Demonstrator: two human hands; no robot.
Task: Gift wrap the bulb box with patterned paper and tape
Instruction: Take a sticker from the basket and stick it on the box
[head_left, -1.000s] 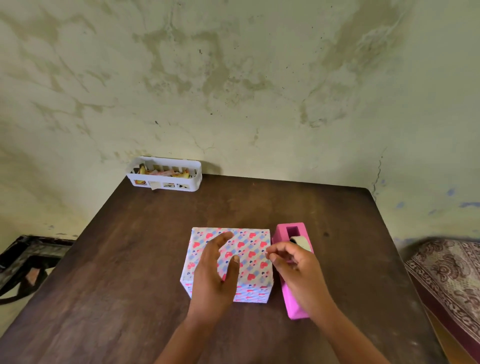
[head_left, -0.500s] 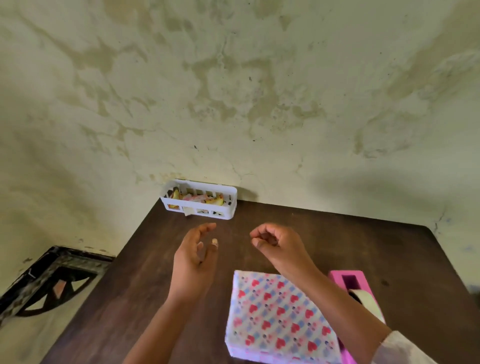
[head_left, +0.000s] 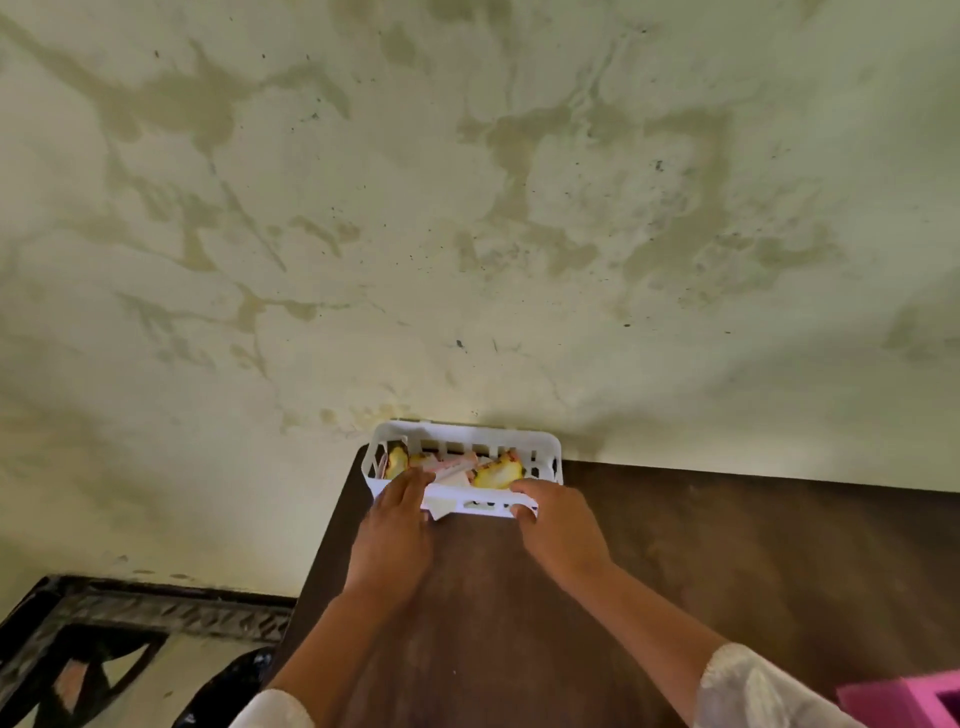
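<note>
The wrapped bulb box is out of view. Only a corner of the pink tape dispenser (head_left: 906, 701) shows at the bottom right. Both hands are stretched to a white plastic basket (head_left: 545, 457) at the table's far left corner, against the wall. My left hand (head_left: 395, 535) has its fingers over the basket's front rim at the left end, with the thumb against the front wall. My right hand (head_left: 558, 525) pinches the front wall near the right end, one finger on the rim and the thumb below. Yellow and pink pieces (head_left: 496, 473) lie inside the basket.
The dark wooden table (head_left: 727, 561) runs along a stained wall (head_left: 467, 208). A black metal frame (head_left: 104, 639) stands on the floor to the left of the table, and a dark object (head_left: 228, 686) lies beside the table's left edge.
Both hands left the wrapped box and moved forward to the basket, taking hold of its front wall. The view swung up and left, so the box dropped out of sight.
</note>
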